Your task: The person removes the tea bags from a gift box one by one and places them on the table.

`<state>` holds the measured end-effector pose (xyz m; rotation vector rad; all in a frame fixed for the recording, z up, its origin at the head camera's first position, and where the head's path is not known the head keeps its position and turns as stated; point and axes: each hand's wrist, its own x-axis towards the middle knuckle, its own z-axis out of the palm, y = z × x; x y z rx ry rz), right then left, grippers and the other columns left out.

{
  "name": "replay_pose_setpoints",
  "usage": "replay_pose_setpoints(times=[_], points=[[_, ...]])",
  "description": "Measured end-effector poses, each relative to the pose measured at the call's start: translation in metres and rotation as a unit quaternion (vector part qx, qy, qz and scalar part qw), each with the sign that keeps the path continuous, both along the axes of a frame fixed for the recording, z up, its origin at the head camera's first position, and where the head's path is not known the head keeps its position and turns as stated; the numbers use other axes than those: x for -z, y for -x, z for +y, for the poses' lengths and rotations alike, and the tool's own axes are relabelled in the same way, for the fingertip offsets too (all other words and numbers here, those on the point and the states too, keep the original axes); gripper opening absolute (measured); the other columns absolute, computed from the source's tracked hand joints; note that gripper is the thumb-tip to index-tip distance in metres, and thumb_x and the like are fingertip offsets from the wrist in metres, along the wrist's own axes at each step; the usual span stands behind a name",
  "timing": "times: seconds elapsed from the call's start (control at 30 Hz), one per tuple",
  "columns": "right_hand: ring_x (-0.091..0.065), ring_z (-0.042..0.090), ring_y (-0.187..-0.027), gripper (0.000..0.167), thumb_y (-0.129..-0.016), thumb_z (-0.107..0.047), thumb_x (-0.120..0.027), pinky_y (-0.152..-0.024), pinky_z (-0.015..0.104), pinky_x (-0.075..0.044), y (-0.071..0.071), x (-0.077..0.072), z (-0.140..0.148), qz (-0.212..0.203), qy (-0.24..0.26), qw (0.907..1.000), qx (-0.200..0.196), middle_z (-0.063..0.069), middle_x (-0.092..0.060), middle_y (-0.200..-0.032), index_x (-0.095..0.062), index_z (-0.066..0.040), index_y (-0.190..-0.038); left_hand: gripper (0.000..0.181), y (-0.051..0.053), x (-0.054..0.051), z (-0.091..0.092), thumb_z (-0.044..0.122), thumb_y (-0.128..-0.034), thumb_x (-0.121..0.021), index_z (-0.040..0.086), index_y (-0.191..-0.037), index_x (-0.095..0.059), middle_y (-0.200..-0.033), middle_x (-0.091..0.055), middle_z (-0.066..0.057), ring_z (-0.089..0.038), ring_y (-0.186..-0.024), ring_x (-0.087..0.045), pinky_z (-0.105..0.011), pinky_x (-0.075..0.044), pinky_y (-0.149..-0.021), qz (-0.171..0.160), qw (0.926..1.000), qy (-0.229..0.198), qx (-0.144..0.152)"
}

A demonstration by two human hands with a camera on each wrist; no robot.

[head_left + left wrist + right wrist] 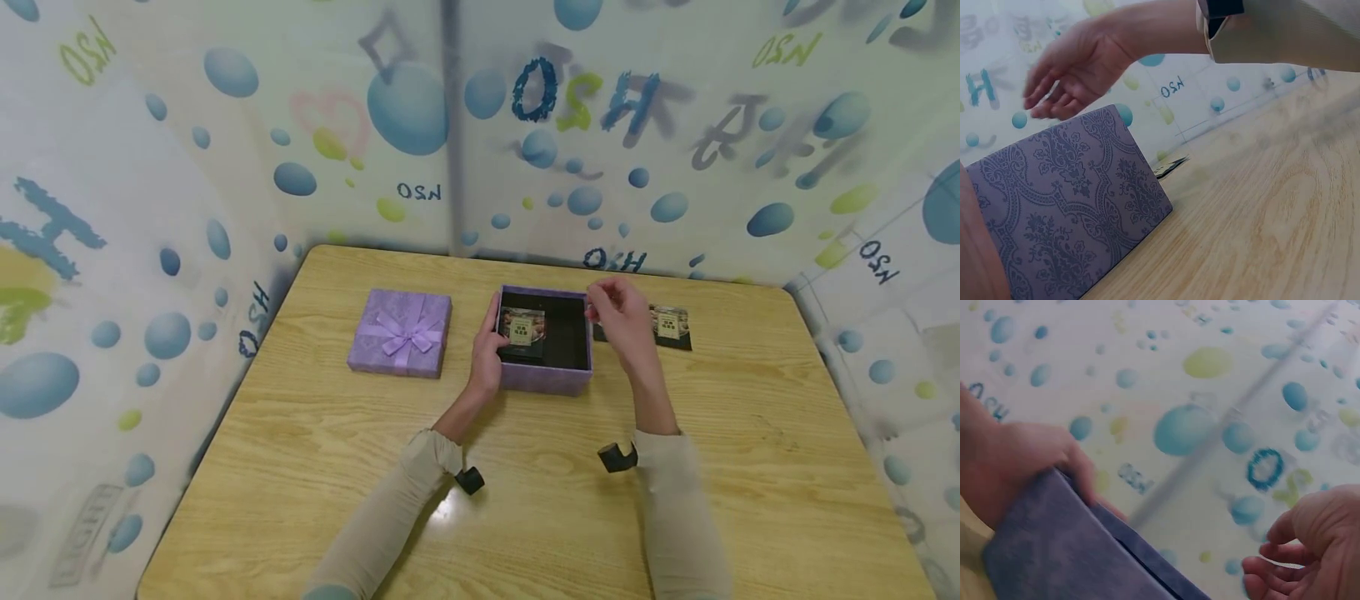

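A purple patterned gift box [545, 380] stands uncovered, lined with black. Inside, toward its left, lies a dark flat packet [525, 327] with a pale label. My left hand [487, 354] holds the box by its left wall, the thumb reaching over the rim in the right wrist view. Just above the right rim hovers my right hand [622, 317], its fingers loosely bent; in the right wrist view, the right hand [1310, 553] has nothing in its fingers. Similar dark packets [671, 325] lie on the table right of the box, partly hidden behind that hand.
The purple lid [401, 333] with a ribbon bow lies left of the box on the wooden table [540, 500]. Walls printed with bubbles and letters [495, 167] close off the back and both sides. Black wrist straps [617, 457] sit at my cuffs.
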<state>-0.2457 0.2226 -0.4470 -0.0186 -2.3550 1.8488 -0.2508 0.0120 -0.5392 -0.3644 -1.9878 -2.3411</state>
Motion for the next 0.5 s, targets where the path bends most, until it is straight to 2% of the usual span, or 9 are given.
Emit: replay_pose_setpoints(times=[0.13,0.23,0.37,0.5], points=[[-0.069,0.036,-0.092,0.029,-0.108,-0.019,-0.055,-0.08,0.033,-0.058,0.0,0.007,-0.027,-0.001,-0.07,0.995,-0.071,0.029,-0.065,-0.109,-0.064,0.006,-0.12,0.08,0.0,0.001,-0.001,-0.008,-0.09,-0.029,0.01,-0.167,-0.021,-0.174,-0.019,-0.005,-0.018,-0.159,-0.014,-0.049,-0.018,-0.125,-0.002,1.0,0.004,-0.005],[-0.067,0.046,-0.094,0.026,-0.107,-0.017,-0.057,-0.078,0.033,-0.057,0.001,0.014,-0.041,0.005,-0.102,0.9913,-0.083,0.029,-0.067,-0.108,-0.066,0.005,-0.118,0.08,0.0,0.0,-0.002,-0.007,-0.0898,-0.029,0.01,-0.167,-0.021,-0.174,-0.019,-0.008,-0.018,-0.159,-0.015,-0.05,-0.018,-0.125,-0.007,0.9999,0.009,-0.005],[-0.068,0.046,-0.089,0.023,-0.106,-0.011,-0.058,-0.071,0.028,-0.052,0.003,0.021,-0.049,0.018,-0.117,0.989,-0.088,0.028,-0.069,-0.103,-0.068,0.007,-0.117,0.079,-0.001,-0.001,-0.002,-0.007,-0.0903,-0.03,0.009,-0.167,-0.021,-0.174,-0.018,-0.009,-0.018,-0.159,-0.015,-0.05,-0.019,-0.125,-0.011,0.9998,0.017,-0.006],[-0.069,0.04,-0.087,0.02,-0.104,-0.007,-0.059,-0.07,0.028,-0.052,0.004,0.027,-0.053,0.015,-0.142,0.986,-0.086,0.026,-0.071,-0.101,-0.068,0.007,-0.116,0.078,-0.002,-0.001,-0.001,-0.005,-0.0899,-0.03,0.007,-0.167,-0.021,-0.174,-0.019,-0.006,-0.019,-0.159,-0.015,-0.051,-0.021,-0.124,-0.01,0.9997,0.022,-0.01]])
